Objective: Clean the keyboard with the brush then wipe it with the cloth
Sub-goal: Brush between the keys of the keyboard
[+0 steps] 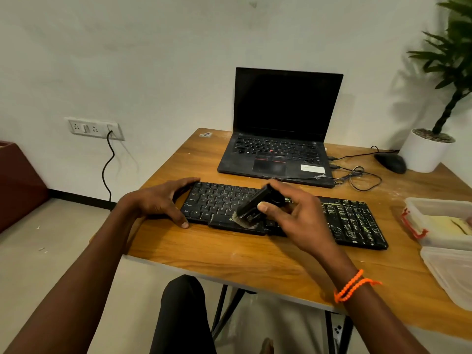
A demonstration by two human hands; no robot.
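The right hand [293, 215] covers the middle of the keyboard [352, 221], hiding the keys beneath it and part of the brush [258, 203] handle. At the right edge of the frame, 2 plastic containers [439, 221] and the plant [449, 52] are cut off. The key legends are too small to read.

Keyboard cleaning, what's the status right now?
Right hand grips brush, bristles on keyboard front row. Left hand steadies its left end. Nothing blocking.

The keyboard [219, 205] shows "Ctrl" and "Alt" on its near-left keys; the laptop [277, 154] bears what looks like a ThinkPad logo at its near-right corner.
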